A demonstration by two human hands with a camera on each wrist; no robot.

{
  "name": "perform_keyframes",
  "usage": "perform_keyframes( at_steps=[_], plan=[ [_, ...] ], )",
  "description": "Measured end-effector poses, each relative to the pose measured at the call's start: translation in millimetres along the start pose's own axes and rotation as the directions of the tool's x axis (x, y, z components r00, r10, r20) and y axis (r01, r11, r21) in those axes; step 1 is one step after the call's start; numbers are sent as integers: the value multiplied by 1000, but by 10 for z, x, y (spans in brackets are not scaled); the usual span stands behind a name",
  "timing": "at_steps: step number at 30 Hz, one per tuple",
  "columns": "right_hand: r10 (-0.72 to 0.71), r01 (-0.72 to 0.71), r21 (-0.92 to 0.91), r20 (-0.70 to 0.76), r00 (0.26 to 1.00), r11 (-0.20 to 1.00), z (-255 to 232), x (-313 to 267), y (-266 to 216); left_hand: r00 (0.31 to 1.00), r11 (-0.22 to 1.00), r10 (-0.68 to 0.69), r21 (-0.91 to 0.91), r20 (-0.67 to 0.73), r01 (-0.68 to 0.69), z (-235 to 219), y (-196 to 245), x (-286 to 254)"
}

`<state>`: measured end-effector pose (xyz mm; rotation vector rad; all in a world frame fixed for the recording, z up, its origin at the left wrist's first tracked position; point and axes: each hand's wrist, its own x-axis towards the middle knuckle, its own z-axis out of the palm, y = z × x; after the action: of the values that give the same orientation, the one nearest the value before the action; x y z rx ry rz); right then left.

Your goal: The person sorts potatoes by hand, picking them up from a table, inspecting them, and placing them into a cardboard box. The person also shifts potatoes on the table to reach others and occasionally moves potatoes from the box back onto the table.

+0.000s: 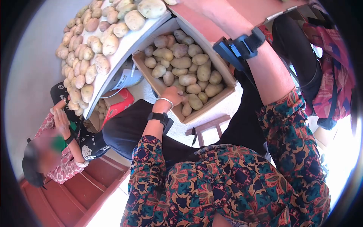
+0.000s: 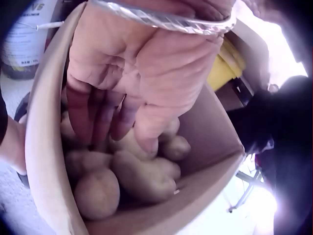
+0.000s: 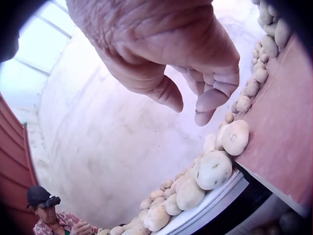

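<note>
A cardboard box (image 1: 176, 109) full of potatoes (image 1: 181, 62) stands in front of me. My left hand (image 1: 172, 95) reaches over its near wall, fingers pointing down among the potatoes. In the left wrist view the fingers and thumb of that hand (image 2: 142, 73) hang loosely over a potato (image 2: 142, 176), without curling round it. My right hand (image 3: 171, 54) is in the air above heaped potatoes (image 3: 212, 169). A gap shows between its thumb and loosely bent fingers, with nothing in it. In the head view, that hand is mostly cut off at the top.
Piled potatoes (image 1: 89, 53) cover a white-edged table (image 1: 130, 47) at upper left. A red surface (image 3: 283, 122) adjoins the pile. Below the table are a labelled bucket (image 1: 128, 77) and a red carton (image 1: 120, 106). Another person (image 1: 56, 151) sits at left.
</note>
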<state>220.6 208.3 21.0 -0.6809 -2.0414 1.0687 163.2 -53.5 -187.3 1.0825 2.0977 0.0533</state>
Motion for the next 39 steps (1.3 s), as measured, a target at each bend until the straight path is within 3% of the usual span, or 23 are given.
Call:
perform_keyframes(
  at_steps=[2,7,9,11,17,18,22,25,27,31,33,34,37,39],
  plan=[
    [-26,26,15,-9,1000,1000,8,-4,60,983,1000,1,23,186,-5,83,243,-29],
    [-59,60,-48,23,998,997,4,14,70,999,999,-41,36,25,40,440,512,-102],
    [-46,47,-25,22,999,999,-51,-12,-18,984,992,-128,23,128,126,328,591,-78],
    [-6,6,10,30,1000,1000,-138,-84,-134,983,993,-113,61,146,105,311,669,-73],
    [40,-44,61,54,998,997,-144,-131,-169,993,986,-109,131,42,102,617,795,-75],
    [36,-39,66,51,998,997,-123,-109,-102,994,992,-42,124,97,30,615,721,-48],
    [27,-26,-8,140,990,1000,-36,-31,120,997,991,-47,129,54,39,493,737,-42],
    [6,-1,-34,136,991,999,-24,-22,139,979,993,-115,51,167,108,535,575,71],
    [-2,6,-34,123,992,999,-26,-22,142,984,986,-149,-83,-95,142,774,314,149],
    [13,-9,-36,140,990,999,-3,-33,133,984,991,-126,38,-129,132,754,505,-81],
    [15,-13,-15,136,991,1000,15,-42,115,957,972,53,233,-284,15,944,458,-92],
    [22,-19,-22,143,990,1000,12,-40,104,956,973,55,232,-290,15,894,474,-85],
    [35,-31,-25,151,988,999,-6,-48,80,976,992,-37,112,-214,62,726,442,-52],
    [42,-39,-17,154,987,999,-5,-49,89,989,961,-146,-233,29,149,529,311,21]
  ],
)
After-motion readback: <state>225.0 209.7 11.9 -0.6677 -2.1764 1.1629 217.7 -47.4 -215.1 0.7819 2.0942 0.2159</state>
